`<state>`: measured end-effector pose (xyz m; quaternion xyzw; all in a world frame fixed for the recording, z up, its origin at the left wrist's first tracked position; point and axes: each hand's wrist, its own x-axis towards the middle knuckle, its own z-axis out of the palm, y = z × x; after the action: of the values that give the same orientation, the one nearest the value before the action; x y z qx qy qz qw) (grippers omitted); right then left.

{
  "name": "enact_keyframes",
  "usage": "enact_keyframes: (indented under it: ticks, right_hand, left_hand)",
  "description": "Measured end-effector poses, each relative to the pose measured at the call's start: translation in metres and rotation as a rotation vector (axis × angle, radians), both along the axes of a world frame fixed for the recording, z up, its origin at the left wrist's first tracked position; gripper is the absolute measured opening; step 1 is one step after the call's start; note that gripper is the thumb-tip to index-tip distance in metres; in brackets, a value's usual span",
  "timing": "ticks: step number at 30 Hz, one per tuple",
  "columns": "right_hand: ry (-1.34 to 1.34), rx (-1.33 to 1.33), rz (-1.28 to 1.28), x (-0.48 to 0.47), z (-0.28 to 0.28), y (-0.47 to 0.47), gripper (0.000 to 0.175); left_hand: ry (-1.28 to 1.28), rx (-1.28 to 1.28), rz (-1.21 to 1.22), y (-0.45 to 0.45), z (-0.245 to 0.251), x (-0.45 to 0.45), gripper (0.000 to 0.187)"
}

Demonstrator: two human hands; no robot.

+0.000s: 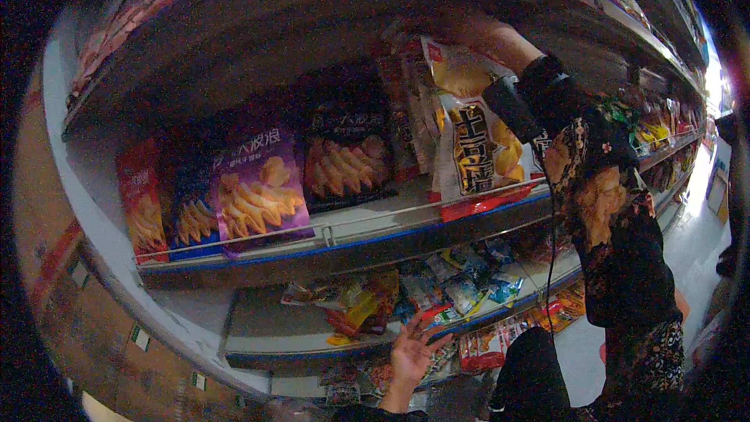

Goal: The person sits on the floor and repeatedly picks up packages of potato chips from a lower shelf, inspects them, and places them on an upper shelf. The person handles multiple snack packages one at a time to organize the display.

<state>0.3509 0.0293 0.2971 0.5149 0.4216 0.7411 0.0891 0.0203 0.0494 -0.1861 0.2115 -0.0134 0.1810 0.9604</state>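
My right hand (469,29) reaches to the back of the middle shelf, above a white bag of potato chips (480,140); it is blurred and dark, so its grip cannot be told. The chip bag leans upright behind the shelf's wire rail, with more bags behind it. My left hand (412,354) is held low with fingers spread, holding nothing, in front of the lower shelf's packets. On the middle shelf stand a purple bag of wavy chips (261,187), a black bag (348,164), a blue bag (196,223) and a red bag (143,211).
The lower shelf (281,343) holds a yellow snack packet (366,302) and several blue and white packets (463,287). More snacks fill the shelves at right, beside a bright aisle floor (691,246). Cardboard boxes (111,328) stand at lower left. A thin black cable (551,269) hangs near my sleeve.
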Motion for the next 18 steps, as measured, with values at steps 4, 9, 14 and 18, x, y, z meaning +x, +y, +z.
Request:
enact_keyframes:
  ticks: [4, 9, 14, 18]
  right_hand:
    - [0.022, -0.01, 0.04, -0.009, 0.006, 0.009, 0.034]
    - [0.039, -0.025, 0.072, -0.018, 0.01, 0.015, 0.037]
    - [0.068, -0.028, 0.088, -0.025, 0.01, 0.014, 0.038]
    - [0.154, -0.036, 0.077, -0.044, 0.009, 0.002, 0.035]
  left_hand:
    - [-0.005, -0.014, -0.006, 0.008, -0.012, 0.001, 0.044]
    - [0.036, -0.027, 0.025, 0.013, -0.017, -0.002, 0.042]
    - [0.038, -0.043, 0.035, 0.014, -0.024, -0.004, 0.04]
    - [0.094, -0.064, 0.064, 0.017, -0.024, -0.005, 0.035]
